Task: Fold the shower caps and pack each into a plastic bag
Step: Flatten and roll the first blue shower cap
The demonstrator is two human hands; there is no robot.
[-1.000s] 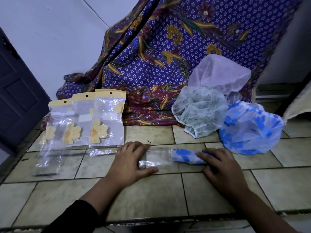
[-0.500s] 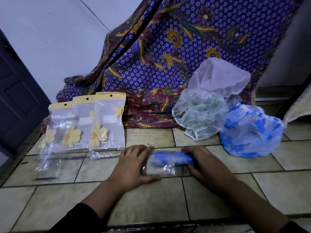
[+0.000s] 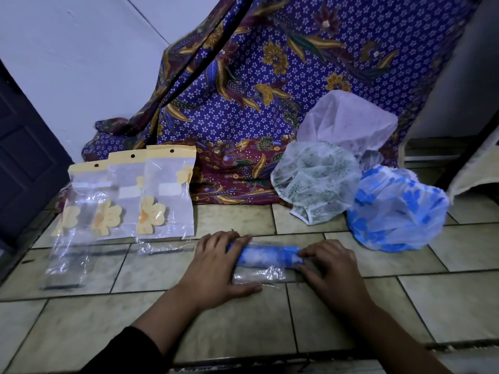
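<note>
Head view, sole view on record. Rolled blue shower cap [image 3: 266,255] lies lower centre of the frame on the tiled floor [image 3: 351,314], inside a clear plastic bag [image 3: 259,276] whose loose film shows just below the roll. Left hand [image 3: 216,268] lies flat, fingers together over the roll's left end and the bag, thumb along the bag's lower edge. Right hand [image 3: 332,268] presses fingertips against the roll's right end; it pushes but does not clamp.

Step in hand, by judgement: seating the rolled cap fully in the bag. To do it well, the left hand should pin the bag while the right drives the roll in along its axis, keeping it tight so it does not unfurl (thin film creases and traps air readily). Whether the bag mouth is sealed cannot be told.

Surroundings: three bags with yellow headers [image 3: 167,193] stand overlapped at centre left, with flat clear film [image 3: 67,265] below them. Unfolded caps wait at right: a blue-flowered cap [image 3: 397,211], a green-patterned cap [image 3: 316,182] and a pale cap [image 3: 348,120] behind. Patterned purple cloth [image 3: 270,76] hangs at the back. Nothing stands in the way of the hands; the nearest items are apart from the work.
</note>
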